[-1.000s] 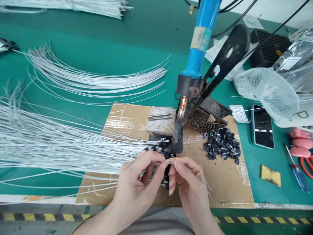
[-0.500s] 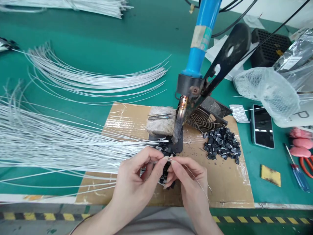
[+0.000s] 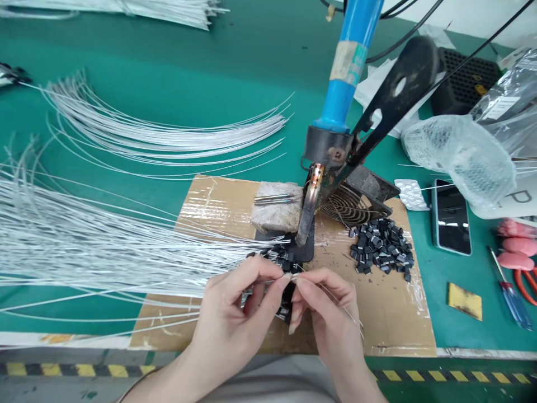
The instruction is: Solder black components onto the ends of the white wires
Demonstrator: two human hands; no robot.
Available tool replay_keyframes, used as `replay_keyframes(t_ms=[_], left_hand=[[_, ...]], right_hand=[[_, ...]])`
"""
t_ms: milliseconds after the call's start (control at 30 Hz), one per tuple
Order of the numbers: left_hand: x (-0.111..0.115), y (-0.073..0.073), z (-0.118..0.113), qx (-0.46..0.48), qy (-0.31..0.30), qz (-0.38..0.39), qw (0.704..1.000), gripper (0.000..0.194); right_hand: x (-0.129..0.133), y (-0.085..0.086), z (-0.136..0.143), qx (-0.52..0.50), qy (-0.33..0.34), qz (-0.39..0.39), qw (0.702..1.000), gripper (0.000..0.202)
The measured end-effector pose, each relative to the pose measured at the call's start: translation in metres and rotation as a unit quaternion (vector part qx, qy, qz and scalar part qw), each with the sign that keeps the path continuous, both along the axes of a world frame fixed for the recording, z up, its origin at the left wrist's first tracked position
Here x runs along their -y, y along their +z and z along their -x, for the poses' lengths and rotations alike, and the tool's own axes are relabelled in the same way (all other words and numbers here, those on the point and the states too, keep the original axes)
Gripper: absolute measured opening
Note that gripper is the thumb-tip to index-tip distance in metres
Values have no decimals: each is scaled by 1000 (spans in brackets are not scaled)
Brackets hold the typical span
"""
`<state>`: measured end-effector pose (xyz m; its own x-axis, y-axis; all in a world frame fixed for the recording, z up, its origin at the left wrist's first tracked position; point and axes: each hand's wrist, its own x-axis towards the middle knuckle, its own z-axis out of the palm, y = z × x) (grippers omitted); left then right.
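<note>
My left hand [image 3: 239,313] pinches thumb against index finger over the cardboard, on a short end of white wire [image 3: 294,276]. The fingertips of my right hand [image 3: 331,310] meet the left ones there and are pinched together too. Thin wire strands [image 3: 351,318] run through my right hand and trail toward the lower right. Under and behind the fingertips lie small black connectors [image 3: 285,258], partly hidden by my hands. From the left, a thick bundle of white wires [image 3: 126,240] reaches to these connectors.
Above my hands a blue-handled soldering iron [image 3: 339,101] points down from a black bracket [image 3: 394,95]. Around it are a stained block [image 3: 277,215], a small fan [image 3: 356,201] and a pile of black parts [image 3: 381,249]. A phone [image 3: 451,218] and screwdriver [image 3: 514,302] lie right.
My right hand has shifted slightly down and to the right, and its lower fingers have moved. My left hand stays almost in place. The trailing strands have swung a little.
</note>
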<state>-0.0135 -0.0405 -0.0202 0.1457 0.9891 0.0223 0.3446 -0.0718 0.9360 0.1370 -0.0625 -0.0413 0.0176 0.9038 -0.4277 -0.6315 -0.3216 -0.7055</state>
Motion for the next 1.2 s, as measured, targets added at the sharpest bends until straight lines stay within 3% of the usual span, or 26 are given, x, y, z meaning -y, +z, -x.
replay_keyframes(t_ms=[233, 367, 733, 933, 1033, 1100, 1167, 1200], left_hand=[[1, 1, -1, -11, -2, -4, 1000, 16], [2, -1, -4, -23, 25, -1, 999, 16], [5, -14, -8, -61, 36, -101, 992, 18], [4, -11, -10, -45, 48, -66, 996, 16], [1, -8, -9, -24, 48, -10, 999, 14], [0, -9, -7, -11, 54, 11, 998, 12], [0, -11, -5, -2, 63, 15, 998, 9], [0, -12, -4, 3, 66, 17, 998, 9]], right_hand=[[-2, -3, -7, -26, 37, 28, 999, 23], [0, -6, -6, -20, 22, 20, 999, 21], [-1, -1, 4, -50, -14, 29, 998, 22], [0, -3, 11, -46, -28, 31, 998, 20], [4, -4, -1, 17, -12, 2, 1000, 23], [10, -5, -20, 126, -18, -37, 991, 29], [18, -7, -47, 305, -68, -62, 948, 22], [22, -9, -62, 416, -118, -46, 901, 14]])
